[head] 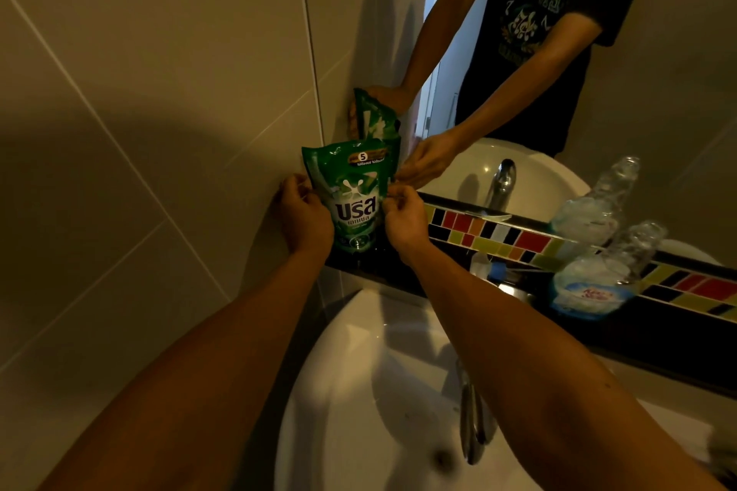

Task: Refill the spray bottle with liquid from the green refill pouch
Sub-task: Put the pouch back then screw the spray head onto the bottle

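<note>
My left hand [305, 217] has a pinching grip on the left edge of the green refill pouch [353, 197], which stands upright on the dark ledge [399, 271] in the far corner, against the tiled wall [159, 92] and the mirror [658, 72]. My right hand [404, 217] pinches the pouch's right edge. Nearer me lies the white sink [359, 391] with its tap [472, 419]. Well to the right, the clear spray bottle [598, 279] stands on the same ledge beside the coloured tile strip [518, 243].
</note>
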